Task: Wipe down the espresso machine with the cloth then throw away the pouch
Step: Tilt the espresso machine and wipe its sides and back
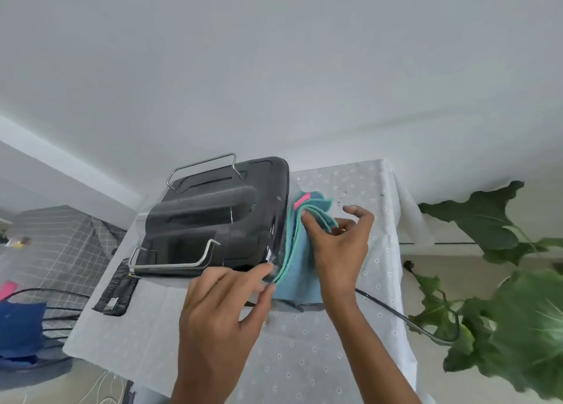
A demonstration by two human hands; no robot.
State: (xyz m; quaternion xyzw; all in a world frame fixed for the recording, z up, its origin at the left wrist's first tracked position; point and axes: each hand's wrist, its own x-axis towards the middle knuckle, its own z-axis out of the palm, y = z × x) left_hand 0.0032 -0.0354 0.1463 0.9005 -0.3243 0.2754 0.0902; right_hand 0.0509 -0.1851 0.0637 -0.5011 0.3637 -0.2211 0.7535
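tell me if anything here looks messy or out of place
Dark specks are scattered on the white tablecloth behind the right hand, near the far corner. A black pouch lies at the table's left edge, partly overhanging. Otherwise nothing stands out; the cloth is against the espresso machine.

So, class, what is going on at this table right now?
A person is holding a folded teal microfibre cloth against the right side of a glossy black espresso machine on a white eyelet tablecloth. The right hand presses the cloth's folds, while the left hand pinches its lower edge. A flat black pouch lies left of the machine, not yet thrown away.
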